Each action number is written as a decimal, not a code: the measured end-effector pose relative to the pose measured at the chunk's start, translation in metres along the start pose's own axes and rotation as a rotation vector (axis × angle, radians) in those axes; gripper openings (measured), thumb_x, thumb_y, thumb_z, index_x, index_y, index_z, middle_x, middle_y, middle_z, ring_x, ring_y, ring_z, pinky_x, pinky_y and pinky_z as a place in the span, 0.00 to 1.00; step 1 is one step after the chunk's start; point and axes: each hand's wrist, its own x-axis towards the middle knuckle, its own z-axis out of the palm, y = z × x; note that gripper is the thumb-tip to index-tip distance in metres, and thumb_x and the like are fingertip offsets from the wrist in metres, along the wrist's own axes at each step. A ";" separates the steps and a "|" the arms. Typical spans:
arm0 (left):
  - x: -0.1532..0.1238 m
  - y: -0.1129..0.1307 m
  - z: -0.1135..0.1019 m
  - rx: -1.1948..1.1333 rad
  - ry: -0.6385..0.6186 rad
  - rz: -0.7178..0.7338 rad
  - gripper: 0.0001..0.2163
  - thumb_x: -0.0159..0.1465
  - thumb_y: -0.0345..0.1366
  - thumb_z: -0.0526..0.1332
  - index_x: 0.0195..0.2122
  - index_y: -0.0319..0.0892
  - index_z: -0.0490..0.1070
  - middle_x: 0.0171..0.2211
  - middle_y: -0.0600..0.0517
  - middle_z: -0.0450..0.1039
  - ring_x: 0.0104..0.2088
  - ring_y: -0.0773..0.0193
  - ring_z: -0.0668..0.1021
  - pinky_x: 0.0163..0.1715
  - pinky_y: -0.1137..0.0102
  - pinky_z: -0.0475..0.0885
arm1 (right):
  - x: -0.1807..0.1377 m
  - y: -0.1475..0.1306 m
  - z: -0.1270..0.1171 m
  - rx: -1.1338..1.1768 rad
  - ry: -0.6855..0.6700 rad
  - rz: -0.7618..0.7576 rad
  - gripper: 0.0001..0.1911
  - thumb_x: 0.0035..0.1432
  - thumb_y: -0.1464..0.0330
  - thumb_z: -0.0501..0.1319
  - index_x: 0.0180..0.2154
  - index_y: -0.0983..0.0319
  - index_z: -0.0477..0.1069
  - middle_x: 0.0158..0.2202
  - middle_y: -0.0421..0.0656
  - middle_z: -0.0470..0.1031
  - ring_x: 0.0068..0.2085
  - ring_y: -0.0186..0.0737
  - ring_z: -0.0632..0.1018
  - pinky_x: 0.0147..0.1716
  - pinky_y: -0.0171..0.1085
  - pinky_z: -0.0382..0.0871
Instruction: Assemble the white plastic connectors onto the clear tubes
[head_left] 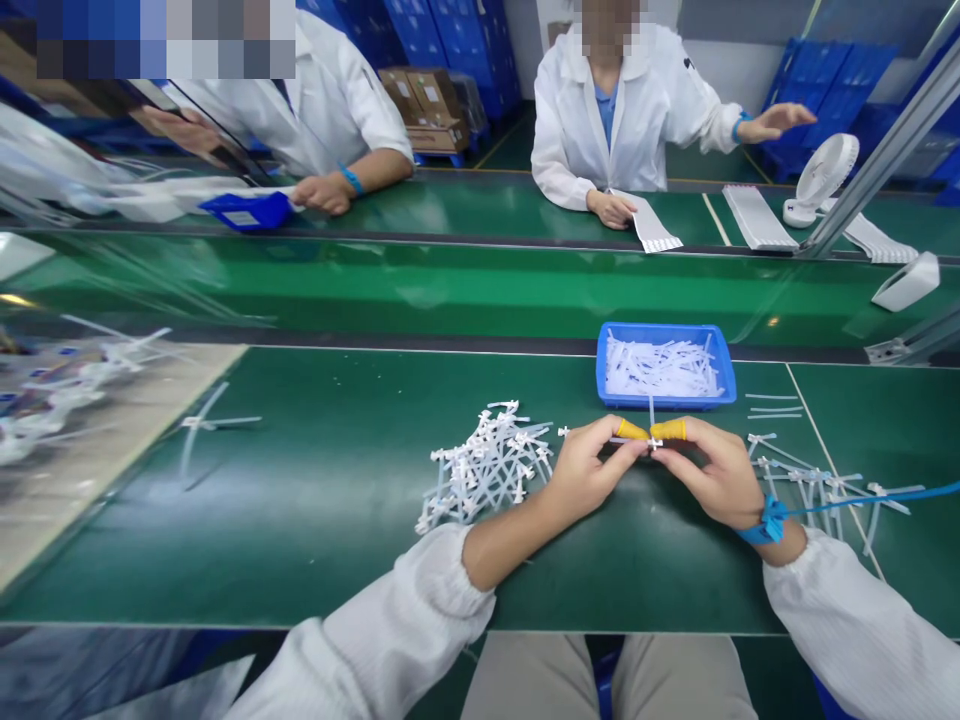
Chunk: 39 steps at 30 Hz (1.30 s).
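My left hand [589,470] is closed in a pinch on a thin translucent tube, with a small white fitting [564,432] showing beside its knuckles. My right hand [716,475] pinches a small white connector [655,443] where the fingertips of both hands meet. One short tube [652,408] stands up from that spot. Yellow finger covers are on both index fingers. Left of my hands lies a heap of tubes with white connectors [480,465]. A blue tray [601,375] of loose short tubes sits just beyond my hands.
More joined tubes [817,485] lie to the right, near a blue wrist cord [870,500]. One branched tube piece [199,423] rests at left, beside a tan board [150,420] holding tubing. Across a green divider [450,295], two people in white coats work; a small fan [825,170] stands there.
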 end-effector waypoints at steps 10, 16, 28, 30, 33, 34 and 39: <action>-0.003 0.004 0.003 0.051 0.010 0.066 0.10 0.75 0.39 0.65 0.37 0.41 0.78 0.33 0.50 0.83 0.33 0.63 0.83 0.37 0.71 0.79 | -0.003 -0.012 -0.001 0.002 0.031 0.009 0.04 0.73 0.69 0.67 0.43 0.57 0.82 0.36 0.41 0.86 0.34 0.39 0.85 0.36 0.36 0.79; -0.001 0.002 -0.002 0.146 -0.010 0.209 0.09 0.76 0.36 0.63 0.37 0.41 0.77 0.35 0.49 0.82 0.35 0.63 0.82 0.39 0.69 0.77 | 0.000 -0.014 0.000 -0.056 0.007 -0.095 0.07 0.74 0.70 0.65 0.40 0.57 0.82 0.38 0.43 0.87 0.38 0.41 0.87 0.39 0.37 0.81; 0.001 -0.010 -0.006 0.167 -0.014 0.168 0.06 0.76 0.37 0.64 0.42 0.42 0.78 0.38 0.50 0.81 0.37 0.62 0.82 0.41 0.69 0.77 | -0.003 -0.008 0.011 -0.091 0.055 -0.031 0.06 0.76 0.66 0.63 0.47 0.57 0.79 0.39 0.44 0.85 0.38 0.43 0.86 0.39 0.39 0.81; 0.001 -0.010 -0.005 0.176 -0.003 0.153 0.06 0.76 0.37 0.64 0.43 0.42 0.78 0.38 0.49 0.81 0.38 0.62 0.82 0.42 0.68 0.77 | -0.004 -0.008 0.012 -0.067 0.043 0.023 0.05 0.74 0.65 0.64 0.48 0.57 0.78 0.40 0.44 0.85 0.38 0.43 0.85 0.40 0.40 0.81; 0.002 -0.009 -0.006 0.193 0.014 0.213 0.06 0.76 0.37 0.63 0.43 0.42 0.79 0.39 0.47 0.82 0.39 0.60 0.82 0.44 0.65 0.78 | -0.006 -0.008 0.011 0.019 0.022 0.074 0.07 0.73 0.64 0.66 0.50 0.56 0.75 0.44 0.45 0.85 0.42 0.44 0.86 0.42 0.41 0.81; 0.002 -0.008 -0.007 0.199 0.019 0.240 0.07 0.76 0.37 0.63 0.43 0.42 0.79 0.39 0.47 0.82 0.40 0.59 0.82 0.44 0.65 0.78 | -0.006 -0.008 0.011 0.050 0.021 0.094 0.07 0.72 0.64 0.66 0.50 0.56 0.75 0.46 0.46 0.85 0.44 0.45 0.86 0.44 0.41 0.81; 0.003 -0.003 -0.010 0.243 0.016 0.303 0.07 0.77 0.36 0.63 0.42 0.43 0.80 0.37 0.48 0.83 0.39 0.59 0.82 0.43 0.63 0.78 | -0.002 -0.010 0.010 0.123 0.029 0.190 0.08 0.71 0.64 0.67 0.49 0.57 0.74 0.43 0.44 0.84 0.43 0.44 0.86 0.46 0.41 0.82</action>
